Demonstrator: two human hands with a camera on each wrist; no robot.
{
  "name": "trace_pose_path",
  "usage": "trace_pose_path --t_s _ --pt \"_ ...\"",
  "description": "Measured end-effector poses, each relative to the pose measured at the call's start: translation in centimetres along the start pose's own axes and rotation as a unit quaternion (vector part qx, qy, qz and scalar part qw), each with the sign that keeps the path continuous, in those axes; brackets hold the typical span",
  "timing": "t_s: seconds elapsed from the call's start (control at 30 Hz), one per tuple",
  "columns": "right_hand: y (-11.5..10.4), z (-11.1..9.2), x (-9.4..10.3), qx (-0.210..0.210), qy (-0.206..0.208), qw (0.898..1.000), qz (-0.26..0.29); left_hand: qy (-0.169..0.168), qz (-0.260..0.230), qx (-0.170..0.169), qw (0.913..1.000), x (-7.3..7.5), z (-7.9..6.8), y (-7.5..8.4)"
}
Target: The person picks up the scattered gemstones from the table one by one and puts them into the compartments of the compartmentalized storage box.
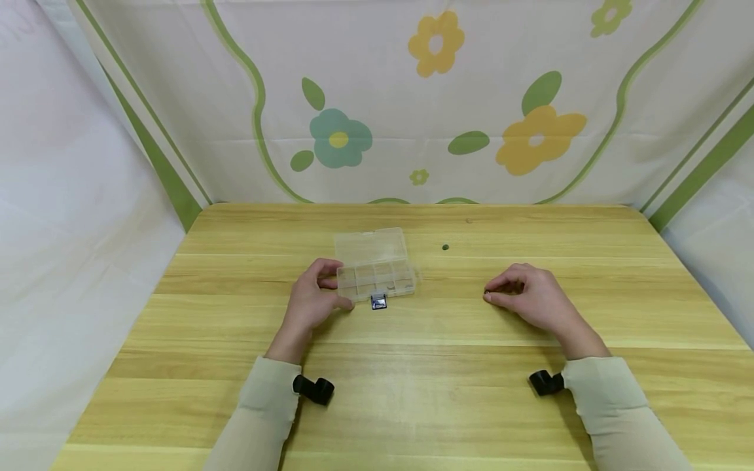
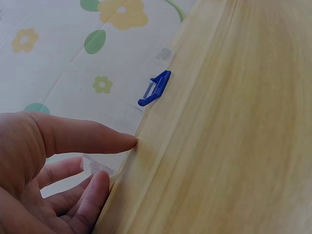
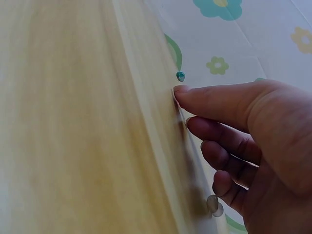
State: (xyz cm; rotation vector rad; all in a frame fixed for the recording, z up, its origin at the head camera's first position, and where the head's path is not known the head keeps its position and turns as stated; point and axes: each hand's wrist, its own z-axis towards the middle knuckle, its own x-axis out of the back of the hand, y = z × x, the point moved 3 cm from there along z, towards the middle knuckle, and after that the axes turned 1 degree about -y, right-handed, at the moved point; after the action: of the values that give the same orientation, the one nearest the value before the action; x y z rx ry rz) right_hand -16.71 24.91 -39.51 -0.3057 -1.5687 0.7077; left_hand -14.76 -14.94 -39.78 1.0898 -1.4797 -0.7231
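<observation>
A clear plastic compartment box (image 1: pixel 366 282) lies left of the table's middle, its clear lid (image 1: pixel 371 247) laid back. Small pieces lie in its right-hand front compartments. At its front edge is a blue clasp (image 2: pixel 157 87). My left hand (image 1: pixel 313 297) holds the box's left end, thumb at the front corner, fingers along the side. Off to the right, my right hand (image 1: pixel 530 296) pinches a small dark piece (image 1: pixel 486 292) between thumb and fingertips. Its kind cannot be made out. Past the thumb sits a blue-green stone (image 3: pixel 181 76).
Pale rounded stones (image 3: pixel 212 204) show beside the right little finger in the right wrist view. One tiny pale thing (image 1: pixel 468 221) lies near the wooden table's (image 1: pixel 412 392) back edge. A flowered curtain (image 1: pixel 389 91) hangs behind, with white cloth at both sides.
</observation>
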Motion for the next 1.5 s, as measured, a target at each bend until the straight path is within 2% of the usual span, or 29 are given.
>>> trace_pose_path --t_s 0.3,0.5,0.93,1.5 --pt "-0.1 0.1 0.1 -0.004 0.004 1.000 -0.001 0.004 0.001 0.003 1.0000 -0.2 -0.1 0.2" --pt "-0.9 0.3 0.4 -0.006 0.011 1.000 0.003 0.010 0.002 0.006 0.9999 -0.1 -0.3 0.4" --pt "-3.3 1.3 1.1 -0.006 0.064 0.998 0.021 0.009 0.003 0.003 0.9999 -0.1 -0.5 0.4" --pt "-5.8 2.9 0.1 0.004 0.066 0.996 0.064 0.010 -0.005 0.009 0.9999 -0.1 -0.5 0.3"
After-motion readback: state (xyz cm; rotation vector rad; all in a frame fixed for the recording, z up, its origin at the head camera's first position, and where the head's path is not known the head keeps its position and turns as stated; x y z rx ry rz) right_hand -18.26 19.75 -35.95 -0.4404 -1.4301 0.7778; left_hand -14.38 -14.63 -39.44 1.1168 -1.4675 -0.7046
